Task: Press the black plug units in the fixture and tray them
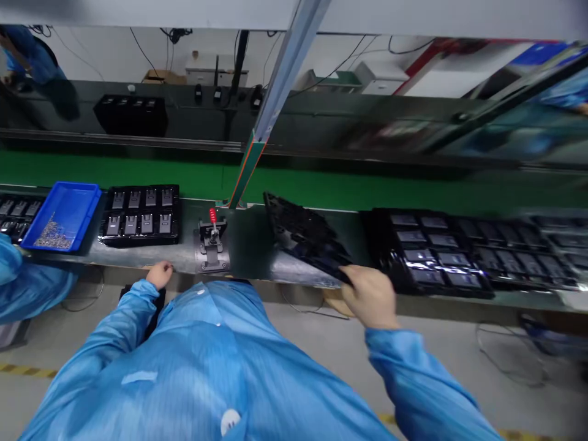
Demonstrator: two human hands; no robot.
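A grey painted floor with yellow-and-black marking tape lies near; a flat green conveyor belt spans left to right; a white wall stands far.

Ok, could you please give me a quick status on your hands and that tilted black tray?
Right hand gripping black plastic tray, tray tilted. Left hand at bench edge, nothing visible in it. Loaded black trays just beyond right hand.

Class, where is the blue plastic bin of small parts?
The blue plastic bin sits left in the head view, between a co-worker's blue sleeve and a black tray of grey parts.
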